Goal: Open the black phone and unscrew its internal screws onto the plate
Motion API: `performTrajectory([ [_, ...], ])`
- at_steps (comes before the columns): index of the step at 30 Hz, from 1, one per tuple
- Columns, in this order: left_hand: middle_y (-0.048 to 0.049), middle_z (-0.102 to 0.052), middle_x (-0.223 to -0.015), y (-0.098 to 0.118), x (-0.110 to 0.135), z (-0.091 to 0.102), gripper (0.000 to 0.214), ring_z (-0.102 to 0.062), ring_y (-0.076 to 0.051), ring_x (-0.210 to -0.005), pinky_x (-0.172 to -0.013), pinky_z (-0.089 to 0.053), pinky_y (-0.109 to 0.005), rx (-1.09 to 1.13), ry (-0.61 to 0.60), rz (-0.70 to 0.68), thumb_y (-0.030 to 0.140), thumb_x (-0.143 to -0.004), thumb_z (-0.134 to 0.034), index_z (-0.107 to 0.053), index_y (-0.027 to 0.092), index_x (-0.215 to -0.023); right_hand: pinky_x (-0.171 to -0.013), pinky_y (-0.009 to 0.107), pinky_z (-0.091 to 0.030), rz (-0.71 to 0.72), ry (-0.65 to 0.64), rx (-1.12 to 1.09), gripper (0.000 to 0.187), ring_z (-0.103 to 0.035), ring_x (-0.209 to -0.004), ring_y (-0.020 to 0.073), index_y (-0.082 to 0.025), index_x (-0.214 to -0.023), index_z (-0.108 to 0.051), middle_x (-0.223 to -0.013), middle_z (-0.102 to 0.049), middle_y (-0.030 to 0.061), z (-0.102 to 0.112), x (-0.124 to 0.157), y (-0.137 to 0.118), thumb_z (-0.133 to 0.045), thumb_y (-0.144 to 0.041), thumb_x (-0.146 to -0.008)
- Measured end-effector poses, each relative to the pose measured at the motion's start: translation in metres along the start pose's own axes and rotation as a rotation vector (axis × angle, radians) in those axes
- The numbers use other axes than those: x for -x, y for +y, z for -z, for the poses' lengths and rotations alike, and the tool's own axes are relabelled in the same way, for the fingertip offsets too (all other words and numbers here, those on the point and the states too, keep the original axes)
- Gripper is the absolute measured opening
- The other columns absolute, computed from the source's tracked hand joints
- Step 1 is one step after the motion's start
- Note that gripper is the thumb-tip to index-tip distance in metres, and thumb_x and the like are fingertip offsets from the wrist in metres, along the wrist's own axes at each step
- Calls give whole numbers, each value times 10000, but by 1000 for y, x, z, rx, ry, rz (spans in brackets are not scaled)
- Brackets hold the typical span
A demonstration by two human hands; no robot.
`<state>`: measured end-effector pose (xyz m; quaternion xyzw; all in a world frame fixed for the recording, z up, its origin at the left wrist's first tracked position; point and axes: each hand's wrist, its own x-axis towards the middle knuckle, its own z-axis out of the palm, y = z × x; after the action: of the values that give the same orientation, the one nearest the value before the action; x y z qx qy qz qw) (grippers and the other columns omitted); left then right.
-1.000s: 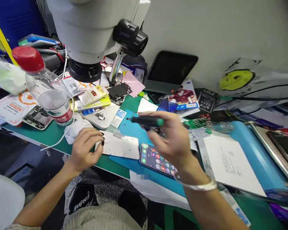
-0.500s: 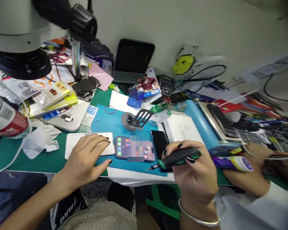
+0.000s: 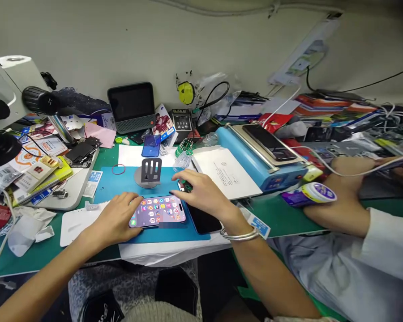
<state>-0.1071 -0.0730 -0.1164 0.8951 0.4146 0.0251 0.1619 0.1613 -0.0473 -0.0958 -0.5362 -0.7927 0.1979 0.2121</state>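
A smartphone point(image 3: 163, 206) with a lit screen of app icons lies on the blue mat point(image 3: 104, 188). My left hand point(image 3: 119, 218) grips its left end, fingers at the upper edge and thumb at the lower one. Over the phone's upper right corner, my right hand point(image 3: 203, 192) is curled around a black and green screwdriver point(image 3: 186, 186), mostly covered by the fingers. A dark phone point(image 3: 204, 220) lies under and beside that hand. Left of my left hand is a flat white slab point(image 3: 75, 226). A grey folding stand point(image 3: 151, 171) stands behind the lit phone.
A white box point(image 3: 226, 172) and a blue machine point(image 3: 248, 154) with a phone on top stand to the right. Beyond a purple-and-white canister point(image 3: 319, 192) rests a co-worker's arm point(image 3: 339, 214). Microscope parts point(image 3: 36, 100) overhang the cluttered left side. A dark-screened display point(image 3: 130, 107) stands at the back.
My right hand has moved left and forward with the screwdriver, to the lit phone's right side. My left hand has gone from above the white slab to the phone's left end. The view has shifted.
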Motion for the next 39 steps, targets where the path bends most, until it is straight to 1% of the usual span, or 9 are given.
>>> performTrajectory([
  [2,-134,-533,-1301,0,1,1,593,-509,-308,-1153,-970,-456,-462,15,5,-6,271,-769,-683,-470,128,-1304,-846,355,-490,51,-121,92,437,-634,-1016,242,-209,-1166,-585,-1140,-653,58,0,0,1,-749,-305,-773],
  [5,-130,-549,-1260,0,-1,1,568,-520,-301,-1126,-966,-459,-452,35,18,-14,260,-752,-686,-487,121,-1266,-791,366,-494,99,-286,229,670,-635,-1049,301,-191,-1278,-535,-1222,-628,89,-2,10,2,-826,-316,-687],
  [8,-132,-555,-1230,-1,-3,1,544,-527,-299,-1102,-952,-468,-451,39,28,-28,254,-746,-676,-494,116,-1240,-669,336,-462,107,-385,350,686,-667,-910,297,-156,-1243,-558,-1212,-616,113,-4,18,2,-853,-309,-643],
  [11,-139,-548,-1239,-1,-3,0,564,-522,-305,-1116,-959,-471,-455,30,36,-46,271,-750,-674,-475,120,-1256,-598,311,-406,107,-437,424,583,-666,-811,257,-151,-1163,-598,-1215,-599,109,-4,18,0,-840,-321,-661],
  [15,-144,-541,-1253,-2,-1,-1,567,-518,-305,-1123,-959,-477,-458,29,49,-61,281,-762,-658,-448,128,-1266,-582,309,-377,109,-467,450,544,-652,-799,228,-156,-1144,-597,-1213,-582,82,1,14,-2,-823,-336,-683],
  [22,-146,-550,-1229,-4,-3,1,568,-523,-301,-1124,-974,-468,-450,52,39,-85,282,-752,-649,-455,111,-1257,-608,294,-413,122,-483,397,586,-642,-851,202,-199,-1209,-549,-1216,-555,43,5,16,4,-796,-401,-717],
  [27,-148,-574,-1183,-4,-4,-1,557,-548,-301,-1067,-930,-485,-450,26,66,-106,273,-733,-640,-461,102,-1233,-587,301,-442,130,-445,324,604,-649,-843,207,-172,-1218,-531,-1228,-539,71,0,19,13,-807,-350,-712],
  [32,-153,-570,-1186,-6,-4,-7,572,-552,-300,-1065,-913,-489,-452,47,121,-144,307,-734,-633,-445,102,-1234,-697,345,-522,116,-424,253,681,-658,-907,235,-152,-1279,-506,-1343,-486,128,-4,24,22,-806,-346,-699],
  [39,-154,-578,-1131,-6,-6,-5,523,-570,-294,-1016,-877,-497,-449,76,123,-139,321,-732,-614,-455,111,-1184,-700,357,-544,128,-415,186,640,-661,-868,226,-155,-1290,-518,-1295,-520,115,-7,26,27,-753,-324,-720],
])
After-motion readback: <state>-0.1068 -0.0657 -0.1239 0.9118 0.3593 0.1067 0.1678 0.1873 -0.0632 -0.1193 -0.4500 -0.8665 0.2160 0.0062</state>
